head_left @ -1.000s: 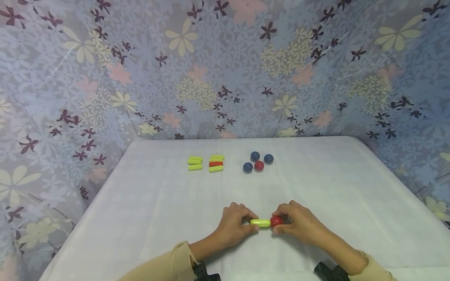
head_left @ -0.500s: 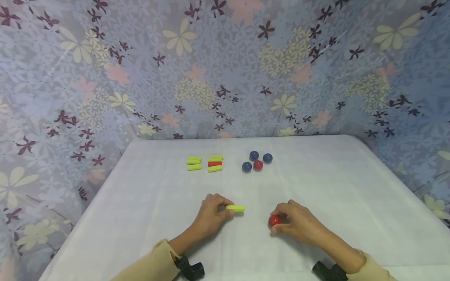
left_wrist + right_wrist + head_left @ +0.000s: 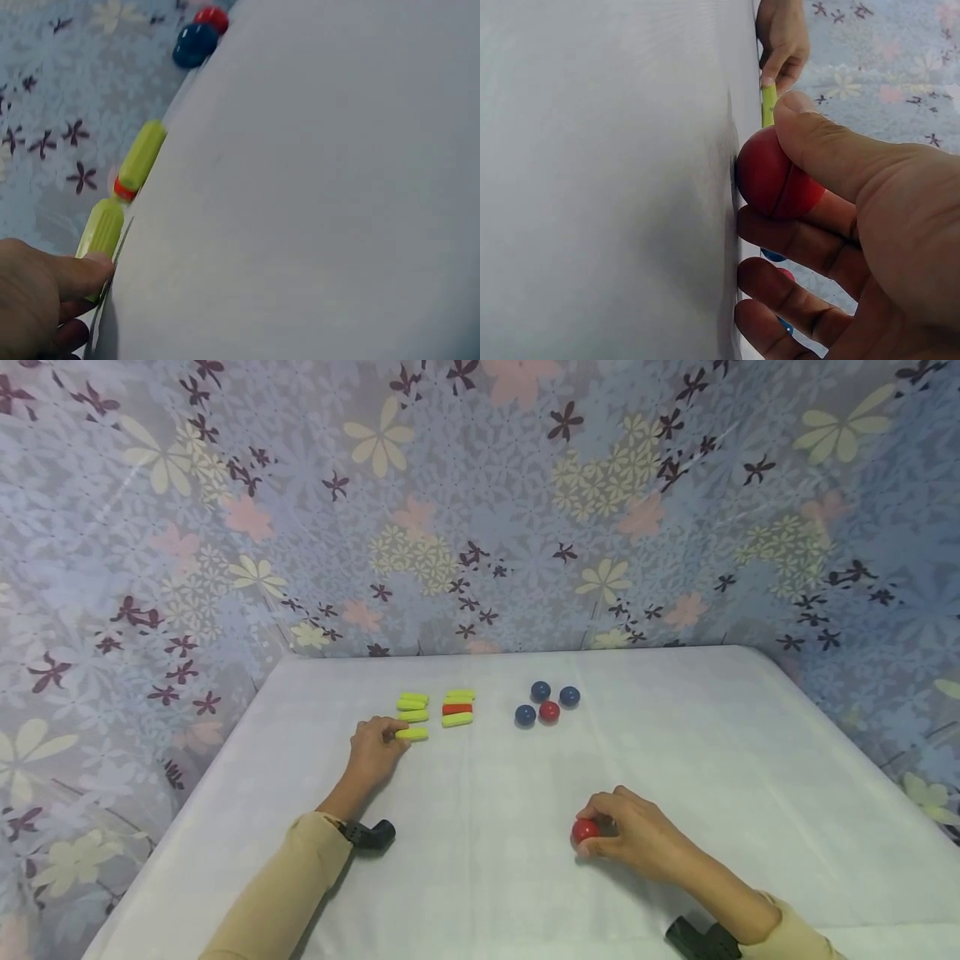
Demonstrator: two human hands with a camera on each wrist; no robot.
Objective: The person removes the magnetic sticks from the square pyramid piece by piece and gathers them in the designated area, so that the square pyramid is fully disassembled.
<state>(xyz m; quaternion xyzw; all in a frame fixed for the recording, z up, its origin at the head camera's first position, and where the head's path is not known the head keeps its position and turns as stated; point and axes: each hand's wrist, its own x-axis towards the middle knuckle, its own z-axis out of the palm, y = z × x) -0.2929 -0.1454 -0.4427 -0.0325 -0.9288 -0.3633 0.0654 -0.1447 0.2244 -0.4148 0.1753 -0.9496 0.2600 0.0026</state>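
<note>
My left hand point(image 3: 377, 748) pinches one end of a ribbed yellow-green stick point(image 3: 412, 735), a short rounded piece, at the near side of the left group of like sticks point(image 3: 413, 716). In the left wrist view, thumb and fingers hold that stick point(image 3: 103, 231) at its lower end. Near the front of the table, my right hand point(image 3: 637, 835) grips a glossy red ball point(image 3: 585, 832) between thumb and fingers. The right wrist view shows a thin seam across this red ball point(image 3: 776, 174), which sits right at the white cloth.
Right of the left group lie two more yellow-green sticks point(image 3: 457, 720) with a red stick point(image 3: 457, 709) between them. Several blue balls point(image 3: 526, 715) and another red ball point(image 3: 549, 712) stand farther right. A white cloth point(image 3: 480, 860) covers the table; a floral curtain point(image 3: 480, 527) hangs behind it.
My left hand has carried the yellow-green stick away from the red ball, to the left and back to the stick group. The right hand keeps its hold on the red ball, almost unmoved.
</note>
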